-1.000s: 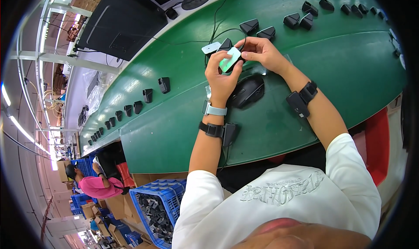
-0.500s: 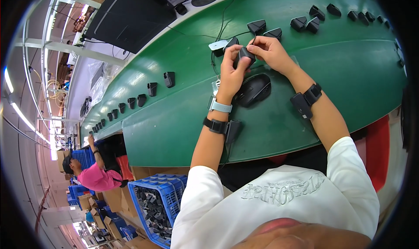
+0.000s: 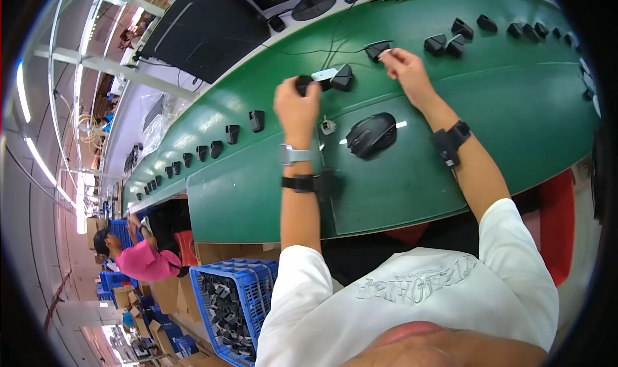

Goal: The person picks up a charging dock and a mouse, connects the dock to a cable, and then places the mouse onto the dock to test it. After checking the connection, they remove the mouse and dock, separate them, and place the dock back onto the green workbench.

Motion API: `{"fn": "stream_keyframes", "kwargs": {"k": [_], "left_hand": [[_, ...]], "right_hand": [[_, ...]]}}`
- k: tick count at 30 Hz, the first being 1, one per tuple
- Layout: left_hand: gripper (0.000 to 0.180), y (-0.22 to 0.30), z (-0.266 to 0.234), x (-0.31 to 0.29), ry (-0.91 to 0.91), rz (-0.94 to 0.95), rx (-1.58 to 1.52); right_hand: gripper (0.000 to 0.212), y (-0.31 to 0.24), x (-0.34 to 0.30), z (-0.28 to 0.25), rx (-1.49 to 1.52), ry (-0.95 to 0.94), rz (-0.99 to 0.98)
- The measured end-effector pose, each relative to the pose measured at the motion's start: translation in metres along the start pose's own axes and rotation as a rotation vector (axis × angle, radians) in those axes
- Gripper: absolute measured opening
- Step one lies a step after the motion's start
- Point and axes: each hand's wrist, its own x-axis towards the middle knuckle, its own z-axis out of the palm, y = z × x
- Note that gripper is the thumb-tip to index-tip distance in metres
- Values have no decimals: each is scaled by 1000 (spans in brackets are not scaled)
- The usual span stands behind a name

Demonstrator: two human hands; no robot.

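My left hand [image 3: 296,109] closes around a small black block-shaped housing [image 3: 304,84], left of a pale-topped piece [image 3: 324,75] on the green table. Another wedge-shaped black housing [image 3: 343,78] sits just right of that piece. My right hand [image 3: 409,76] has its fingers pinched together at the right edge of a further black housing [image 3: 378,49]; the fingers hide what they hold, if anything. A thin black cable [image 3: 302,53] runs to that housing. Below and between my hands lies a black computer mouse [image 3: 372,135].
Black housings [image 3: 435,44] stand at the far right, and a row of others [image 3: 232,133] runs along the left. A blue crate [image 3: 248,270] full of black parts is beside me. A monitor [image 3: 206,32] stands behind. A person in pink [image 3: 145,261] works at the far left.
My hands have moved apart. The left went left with the black housing; the right left that housing and came to another one behind. The mouse shows fully now.
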Motion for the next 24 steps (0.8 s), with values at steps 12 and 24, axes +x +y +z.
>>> {"fn": "stream_keyframes", "kwargs": {"k": [12,24], "left_hand": [[61,-82,15,28,-311,217,132],[59,-12,47,34,-560,111,2]], "right_hand": [[12,-19,-13,22,29,-115,123],[12,-17,-13,18,55,-141,104]]}}
